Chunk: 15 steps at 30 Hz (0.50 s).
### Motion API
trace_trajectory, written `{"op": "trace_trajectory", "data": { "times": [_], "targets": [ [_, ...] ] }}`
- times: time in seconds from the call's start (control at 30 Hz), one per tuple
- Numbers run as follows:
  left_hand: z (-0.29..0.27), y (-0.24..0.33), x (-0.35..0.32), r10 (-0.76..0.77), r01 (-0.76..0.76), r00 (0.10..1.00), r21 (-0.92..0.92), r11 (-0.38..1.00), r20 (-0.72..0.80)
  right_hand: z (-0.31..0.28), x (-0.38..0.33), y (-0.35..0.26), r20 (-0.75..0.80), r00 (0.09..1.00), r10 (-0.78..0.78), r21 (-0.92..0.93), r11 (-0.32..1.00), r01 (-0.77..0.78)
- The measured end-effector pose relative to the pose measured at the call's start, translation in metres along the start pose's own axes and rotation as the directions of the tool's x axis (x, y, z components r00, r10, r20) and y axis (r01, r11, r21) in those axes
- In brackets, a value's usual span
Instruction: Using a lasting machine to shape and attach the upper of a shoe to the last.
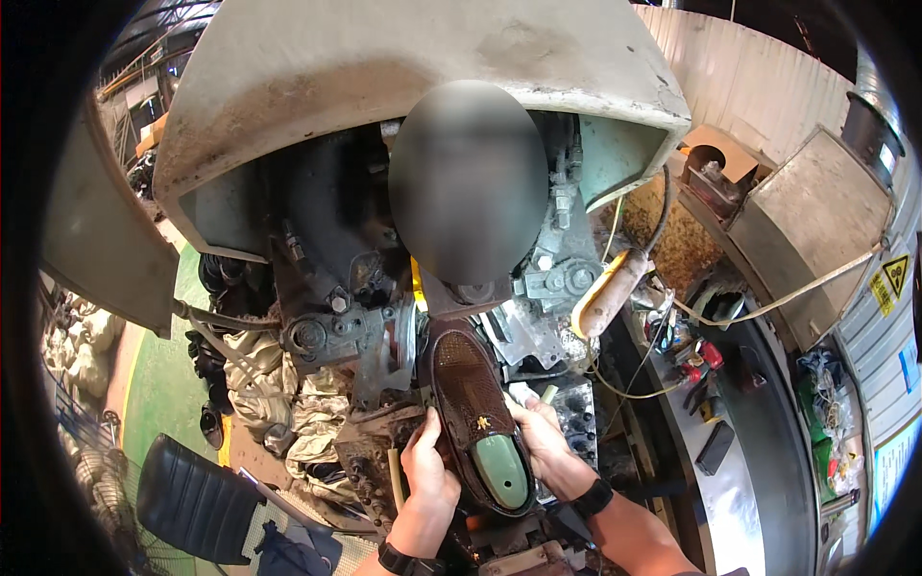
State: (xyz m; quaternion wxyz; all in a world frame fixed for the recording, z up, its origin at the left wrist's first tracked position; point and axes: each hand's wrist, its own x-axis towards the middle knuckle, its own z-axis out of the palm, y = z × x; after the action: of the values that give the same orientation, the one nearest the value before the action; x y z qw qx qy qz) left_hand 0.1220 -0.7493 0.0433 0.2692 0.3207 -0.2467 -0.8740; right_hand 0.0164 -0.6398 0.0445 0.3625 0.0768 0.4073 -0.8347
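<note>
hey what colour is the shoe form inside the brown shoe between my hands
Green; the shoe form shows best in the head view.

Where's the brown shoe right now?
Lower centre of the head view: the brown shoe is between the left hand and the right hand, toe pointing away from the wearer, green last in its opening.

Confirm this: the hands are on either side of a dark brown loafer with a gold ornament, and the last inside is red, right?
No, the last is green, not red, as the head view shows. The left hand and right hand are on either side of a dark brown loafer with a gold ornament.
</note>
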Motion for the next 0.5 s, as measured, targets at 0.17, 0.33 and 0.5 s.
{"op": "trace_trajectory", "data": {
  "times": [0.17, 0.33, 0.5],
  "targets": [
    [-0.016, -0.026, 0.023, 0.040, -0.047, 0.992, -0.048, 0.998, -0.122, -0.015, 0.017, 0.013, -0.012, 0.999, 0.039, -0.019, 0.999, -0.039],
    [-0.021, -0.040, 0.038, 0.096, -0.107, 0.978, -0.048, 0.993, -0.185, -0.024, 0.028, 0.018, 0.039, 0.999, -0.023, -0.019, 1.000, 0.024],
    [-0.022, -0.042, 0.042, 0.054, -0.075, 0.987, -0.133, 0.988, -0.154, -0.022, 0.024, 0.015, 0.051, 0.998, -0.024, 0.000, 1.000, 0.024]
  ]
}}
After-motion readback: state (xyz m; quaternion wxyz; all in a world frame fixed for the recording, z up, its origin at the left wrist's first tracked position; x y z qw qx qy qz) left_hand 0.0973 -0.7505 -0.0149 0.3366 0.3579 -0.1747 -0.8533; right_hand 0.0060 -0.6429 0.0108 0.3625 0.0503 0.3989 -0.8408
